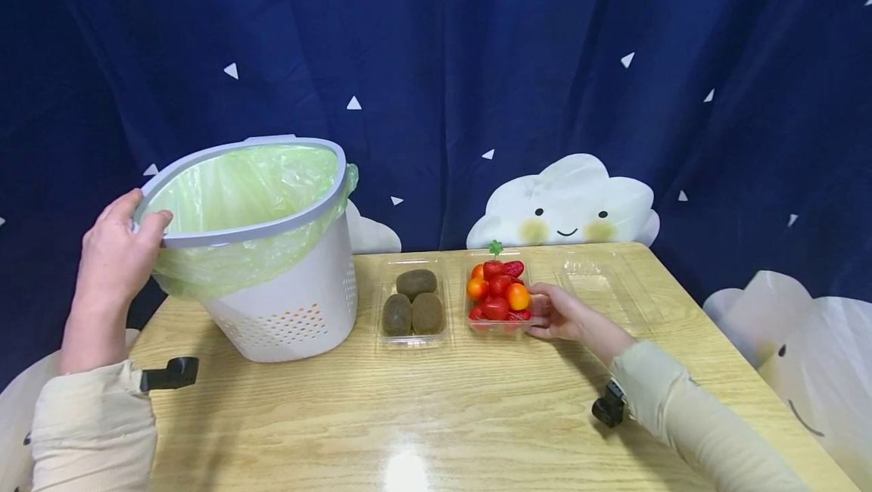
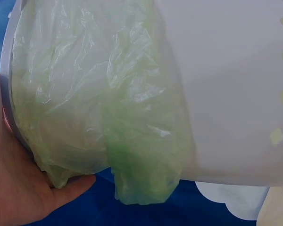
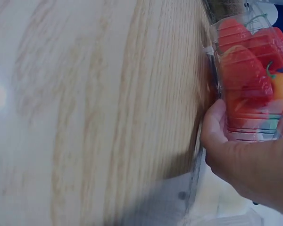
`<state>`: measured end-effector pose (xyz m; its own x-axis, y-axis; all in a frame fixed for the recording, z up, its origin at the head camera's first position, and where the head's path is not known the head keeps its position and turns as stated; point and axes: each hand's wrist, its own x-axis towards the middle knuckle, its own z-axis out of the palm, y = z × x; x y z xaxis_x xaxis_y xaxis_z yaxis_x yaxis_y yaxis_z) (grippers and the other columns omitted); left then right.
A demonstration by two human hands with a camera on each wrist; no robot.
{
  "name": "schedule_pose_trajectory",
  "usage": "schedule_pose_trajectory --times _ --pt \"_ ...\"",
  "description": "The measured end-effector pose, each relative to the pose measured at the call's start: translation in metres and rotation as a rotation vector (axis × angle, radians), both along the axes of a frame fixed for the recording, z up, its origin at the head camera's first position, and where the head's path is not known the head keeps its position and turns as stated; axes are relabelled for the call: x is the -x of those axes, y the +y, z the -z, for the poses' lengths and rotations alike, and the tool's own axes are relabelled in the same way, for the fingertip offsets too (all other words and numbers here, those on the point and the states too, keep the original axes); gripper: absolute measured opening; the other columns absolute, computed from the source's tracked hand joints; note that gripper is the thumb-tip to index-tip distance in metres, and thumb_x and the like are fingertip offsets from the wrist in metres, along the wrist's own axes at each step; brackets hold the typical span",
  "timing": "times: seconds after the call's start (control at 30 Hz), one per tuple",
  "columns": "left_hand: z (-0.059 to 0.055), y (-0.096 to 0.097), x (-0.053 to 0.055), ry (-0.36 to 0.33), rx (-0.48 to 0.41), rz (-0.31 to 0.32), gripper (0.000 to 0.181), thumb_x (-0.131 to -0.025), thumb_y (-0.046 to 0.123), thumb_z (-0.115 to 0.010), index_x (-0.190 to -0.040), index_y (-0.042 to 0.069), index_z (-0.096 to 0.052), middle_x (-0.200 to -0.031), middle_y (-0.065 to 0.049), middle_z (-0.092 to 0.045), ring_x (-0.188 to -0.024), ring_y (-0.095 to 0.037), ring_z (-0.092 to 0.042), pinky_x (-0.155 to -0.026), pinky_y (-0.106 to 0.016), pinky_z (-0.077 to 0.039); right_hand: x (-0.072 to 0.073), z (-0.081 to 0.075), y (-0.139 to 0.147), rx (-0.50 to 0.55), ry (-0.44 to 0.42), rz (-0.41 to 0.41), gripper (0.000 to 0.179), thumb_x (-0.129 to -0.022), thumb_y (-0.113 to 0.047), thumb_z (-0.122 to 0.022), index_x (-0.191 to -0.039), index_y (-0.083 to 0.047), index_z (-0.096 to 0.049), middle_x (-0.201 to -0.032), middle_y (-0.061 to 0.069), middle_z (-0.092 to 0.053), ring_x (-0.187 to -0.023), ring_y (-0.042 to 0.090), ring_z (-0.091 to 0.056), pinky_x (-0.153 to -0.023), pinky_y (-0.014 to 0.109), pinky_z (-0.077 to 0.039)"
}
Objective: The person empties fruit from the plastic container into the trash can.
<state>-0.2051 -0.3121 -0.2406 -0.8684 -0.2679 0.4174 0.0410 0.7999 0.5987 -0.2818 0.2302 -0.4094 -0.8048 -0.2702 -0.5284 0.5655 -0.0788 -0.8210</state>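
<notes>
My left hand [image 1: 119, 253] grips the grey rim of a white plastic trash bin [image 1: 300, 318] at the left of the table. A pale green trash bag [image 1: 238, 182] lines the bin and folds over its rim; in the left wrist view the bag's loose edge [image 2: 146, 183] hangs down beside my hand. My right hand [image 1: 559, 312] holds the right side of a clear plastic fruit box [image 1: 500, 325], with the thumb along the near side. Red strawberries [image 3: 245, 75] and small orange fruits [image 1: 518, 296] are heaped inside, one showing a green top.
Left of the fruit box, a clear box [image 1: 412, 339] holds three brown kiwis [image 1: 427, 313]. Another clear plastic box [image 1: 593, 272] lies at the back right. The wooden table [image 1: 381, 409] ends at a dark blue curtain [image 1: 409, 38] with a cloud cushion [image 1: 565, 197] shape behind.
</notes>
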Motion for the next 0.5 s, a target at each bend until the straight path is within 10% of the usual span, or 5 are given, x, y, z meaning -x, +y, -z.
schedule_pose_trajectory --times 0.5 --pt "0.0 -0.001 0.0 -0.011 0.0 0.008 0.063 -0.091 0.031 -0.033 -0.142 -0.004 -0.019 -0.146 -0.027 -0.018 -0.132 -0.046 -0.019 -0.108 -0.056 -0.015 0.005 -0.017 0.003 0.07 0.053 -0.049 0.035 -0.094 -0.034 -0.035 -0.098 -0.005 -0.054 -0.089 0.003 -0.062 -0.083 0.018 -0.06 -0.083 0.031 -0.05"
